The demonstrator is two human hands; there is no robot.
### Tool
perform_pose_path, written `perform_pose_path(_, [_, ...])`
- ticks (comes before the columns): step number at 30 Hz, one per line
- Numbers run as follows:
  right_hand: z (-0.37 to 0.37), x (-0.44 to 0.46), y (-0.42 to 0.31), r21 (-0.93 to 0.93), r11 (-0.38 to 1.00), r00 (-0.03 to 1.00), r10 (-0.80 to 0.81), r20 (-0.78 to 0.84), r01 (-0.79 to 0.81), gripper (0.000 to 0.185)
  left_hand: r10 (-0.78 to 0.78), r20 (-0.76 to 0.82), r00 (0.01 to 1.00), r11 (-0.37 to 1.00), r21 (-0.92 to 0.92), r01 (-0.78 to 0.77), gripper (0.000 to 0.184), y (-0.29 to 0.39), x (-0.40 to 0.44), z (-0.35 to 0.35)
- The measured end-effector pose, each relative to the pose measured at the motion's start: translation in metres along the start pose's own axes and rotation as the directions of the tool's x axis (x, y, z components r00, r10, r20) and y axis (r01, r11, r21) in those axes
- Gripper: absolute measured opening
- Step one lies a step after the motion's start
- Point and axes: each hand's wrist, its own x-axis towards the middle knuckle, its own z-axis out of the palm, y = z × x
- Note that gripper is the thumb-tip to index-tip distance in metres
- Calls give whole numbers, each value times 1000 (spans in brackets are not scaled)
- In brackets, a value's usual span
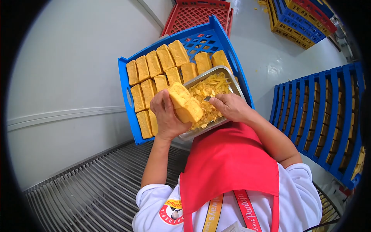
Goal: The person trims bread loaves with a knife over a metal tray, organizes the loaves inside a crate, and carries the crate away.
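In the head view, my left hand (167,116) is closed around a yellow, brick-shaped bread loaf (184,101), held tilted over a metal tray. My right hand (233,107) grips a small knife (208,99); only its short grey blade shows, pointing toward the loaf with a small gap between them. Thin yellow crust shavings (214,86) fill much of the tray (240,92). The tray sits at the near right part of a blue crate (130,79), against my red apron. Rows of similar loaves (154,63) stand in the crate, some hidden behind the tray and my left hand.
A red crate (193,17) is beyond the blue one. To the right, stacked blue crates (305,116) hold many loaves. More coloured crates (297,23) stand at the far right. A white wall (69,69) is on the left, with a slatted metal surface (92,185) below it.
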Motion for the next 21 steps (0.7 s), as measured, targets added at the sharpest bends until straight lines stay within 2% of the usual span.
perform_pose_path(1, [3,-1,-1,2,1000,1000,0,1,0,56,16,-12,1000,1000,4,-16,121,1,0,0])
perform_pose_path(3, [9,-2,-5,-37,993,989,-118,-88,115,54,37,-19,999,999,7,-37,120,1,1,1])
perform_pose_path(5, [12,0,-10,-65,994,993,-91,-74,86,53,158,-35,987,986,61,-156,114,2,2,3])
perform_pose_path(7, [16,2,-7,-95,994,996,-66,-58,61,52,170,-24,985,981,94,-167,109,5,3,2])
perform_pose_path(9, [23,7,2,-30,986,984,-163,-73,161,54,180,-15,984,976,129,-176,104,6,4,2])
perform_pose_path(10, [19,9,3,-30,987,984,-163,-73,161,54,192,-21,981,974,123,-188,100,5,4,3])
perform_pose_path(11, [12,12,3,194,980,984,11,180,-47,55,204,-28,979,973,118,-199,96,4,4,3])
perform_pose_path(12, [6,13,1,344,891,885,121,449,-296,56,204,-28,979,973,117,-199,96,4,5,3])
perform_pose_path(13, [4,10,-2,344,891,885,121,449,-296,56,217,-25,976,970,120,-212,97,3,5,3])
perform_pose_path(15, [3,3,-7,649,648,897,127,423,-398,55,226,-22,974,967,125,-222,97,1,5,2])
perform_pose_path(16, [2,5,-5,648,648,896,128,425,-400,55,189,8,982,976,110,-189,103,0,5,0])
perform_pose_path(18, [1,9,4,480,796,928,283,244,-369,59,152,39,988,983,94,-155,109,1,5,-2])
perform_pose_path(19, [4,9,7,289,936,979,192,63,-202,59,103,62,993,992,60,-107,116,2,5,-4])
perform_pose_path(20, [6,8,7,290,935,979,193,63,-203,59,55,86,995,998,27,-58,123,3,5,-5])
perform_pose_path(21, [8,6,6,209,973,993,109,-46,-97,59,55,88,995,998,27,-57,123,4,5,-6])
